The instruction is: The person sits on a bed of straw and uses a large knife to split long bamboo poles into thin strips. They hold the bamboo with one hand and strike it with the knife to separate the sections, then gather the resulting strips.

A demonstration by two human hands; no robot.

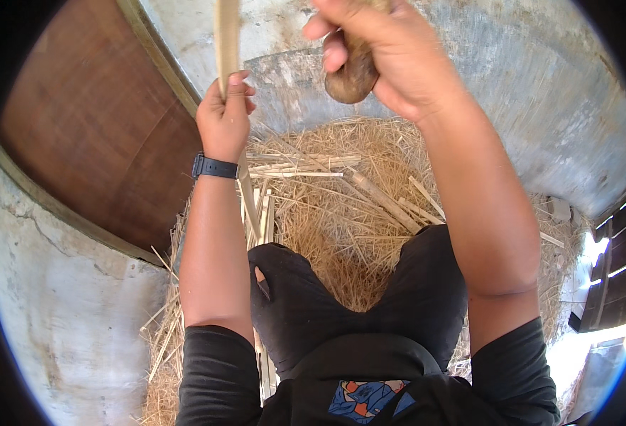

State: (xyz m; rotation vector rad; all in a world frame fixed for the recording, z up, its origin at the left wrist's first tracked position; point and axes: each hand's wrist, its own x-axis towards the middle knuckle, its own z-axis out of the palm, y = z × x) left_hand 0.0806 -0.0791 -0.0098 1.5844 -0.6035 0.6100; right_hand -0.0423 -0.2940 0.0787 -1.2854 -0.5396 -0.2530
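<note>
My left hand, with a black watch on its wrist, is closed round a long, pale bamboo strip. The strip stands nearly upright; its top runs out of view and its lower part passes down beside my forearm. Up at the top edge, my right hand grips a brown wooden tool handle with a rounded, hooked end. Whatever the handle belongs to lies beyond the picture's edge, so its kind cannot be told. The two hands are apart, both raised in front of me.
Pale shavings cover the floor between and around my legs. Split bamboo pieces lie on them, with more strips by my left knee. A curved grey wall rises ahead, and a brown panel stands left.
</note>
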